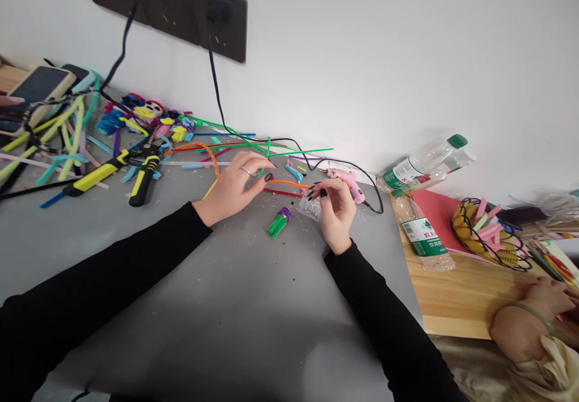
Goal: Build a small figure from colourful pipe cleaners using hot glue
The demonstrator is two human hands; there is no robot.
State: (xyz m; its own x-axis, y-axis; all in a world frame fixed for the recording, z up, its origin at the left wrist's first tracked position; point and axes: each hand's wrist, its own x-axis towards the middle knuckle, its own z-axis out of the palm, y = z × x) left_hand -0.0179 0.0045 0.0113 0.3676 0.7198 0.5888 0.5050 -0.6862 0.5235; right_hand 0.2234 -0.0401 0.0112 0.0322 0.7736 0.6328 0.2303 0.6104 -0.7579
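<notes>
My left hand (235,185) rests on the grey mat (235,305), fingers curled and pinching the end of an orange pipe cleaner (287,183) that lies across a red one (283,192). My right hand (337,209) is closed round a small clear plastic piece (310,206), fingertips close to the other end of the orange pipe cleaner. A small green and purple pipe-cleaner figure (279,222) lies on the mat between my hands. Both arms wear black sleeves.
A pink glue gun (349,182) with a black cord lies behind my right hand. Yellow-handled pliers (143,178), loose pipe cleaners and finished figures (149,115) crowd the left. Two water bottles (420,169), a wire basket (491,230) and another person's hand (534,317) are on the right.
</notes>
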